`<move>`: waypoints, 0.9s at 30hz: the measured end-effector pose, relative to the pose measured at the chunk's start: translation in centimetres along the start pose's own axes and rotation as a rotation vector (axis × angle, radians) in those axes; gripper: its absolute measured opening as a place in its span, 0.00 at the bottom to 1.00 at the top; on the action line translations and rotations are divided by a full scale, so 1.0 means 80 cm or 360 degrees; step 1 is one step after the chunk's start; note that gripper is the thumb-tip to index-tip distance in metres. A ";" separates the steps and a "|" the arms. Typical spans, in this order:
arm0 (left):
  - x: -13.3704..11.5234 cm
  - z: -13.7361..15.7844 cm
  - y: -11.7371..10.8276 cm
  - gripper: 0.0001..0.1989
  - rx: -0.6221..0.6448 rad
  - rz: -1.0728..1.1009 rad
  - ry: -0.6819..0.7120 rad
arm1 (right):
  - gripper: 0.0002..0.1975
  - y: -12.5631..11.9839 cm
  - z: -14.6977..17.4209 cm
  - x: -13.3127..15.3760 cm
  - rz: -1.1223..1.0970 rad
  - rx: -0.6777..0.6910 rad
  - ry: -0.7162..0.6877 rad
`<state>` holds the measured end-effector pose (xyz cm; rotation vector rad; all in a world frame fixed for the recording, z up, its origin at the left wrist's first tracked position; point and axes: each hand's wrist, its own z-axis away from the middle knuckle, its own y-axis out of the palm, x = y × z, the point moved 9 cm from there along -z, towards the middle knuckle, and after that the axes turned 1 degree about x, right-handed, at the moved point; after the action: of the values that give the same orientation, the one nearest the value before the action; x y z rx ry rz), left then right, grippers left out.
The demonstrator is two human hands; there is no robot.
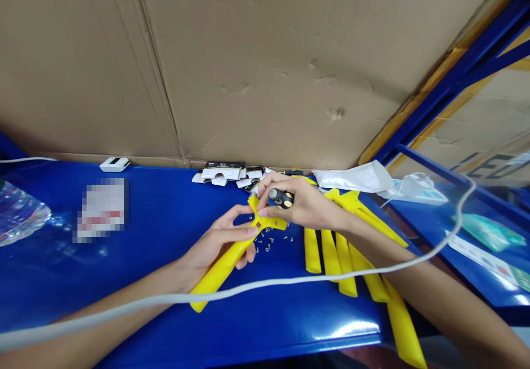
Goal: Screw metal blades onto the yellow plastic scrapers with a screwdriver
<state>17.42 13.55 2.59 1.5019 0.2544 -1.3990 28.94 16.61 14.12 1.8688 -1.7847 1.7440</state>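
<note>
My left hand (215,242) grips a yellow Y-shaped plastic handle (226,272), its forked head tilted up and away from me. At the fork, my right hand (304,201) has its thumb and fingertips against the yellow plastic. Tucked in that same hand is a screwdriver (282,198) with a black and yellow grip; its tip is hidden behind the fingers. Whether the right fingertips also pinch a small screw I cannot tell. Loose screws and nuts (268,246) lie scattered on the blue table (165,336) just under the fork.
Several more yellow handles (329,253) lie right, partly under my right forearm. Black-and-white card boxes (223,171) and a white packet (354,177) line the cardboard wall (265,71). A white cable (290,282) crosses before both arms. Left are a white device (115,164) and clear plastic bag (20,214).
</note>
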 end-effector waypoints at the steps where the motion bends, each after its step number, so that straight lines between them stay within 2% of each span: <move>1: 0.000 0.000 0.000 0.25 0.0007 -0.0003 0.0000 | 0.04 0.000 0.000 -0.002 0.0001 0.0009 0.0014; 9: 0.003 0.000 -0.006 0.27 -0.0009 -0.0007 0.0036 | 0.08 -0.005 -0.002 -0.002 0.0080 0.0033 0.0066; 16: 0.002 0.002 -0.001 0.25 0.0008 0.0003 0.0074 | 0.06 -0.006 0.001 0.005 0.0200 -0.0001 0.0126; 22: 0.002 0.002 -0.003 0.24 -0.0009 -0.0068 0.0043 | 0.10 -0.004 -0.001 -0.006 0.0288 -0.0023 0.0258; 27: 0.004 -0.001 -0.006 0.27 -0.0025 -0.0024 0.0009 | 0.12 -0.005 0.000 -0.017 0.0273 -0.0032 0.0350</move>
<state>17.19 13.67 2.08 1.4940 0.2801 -1.4018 29.59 17.68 13.45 1.4874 -1.9155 1.8922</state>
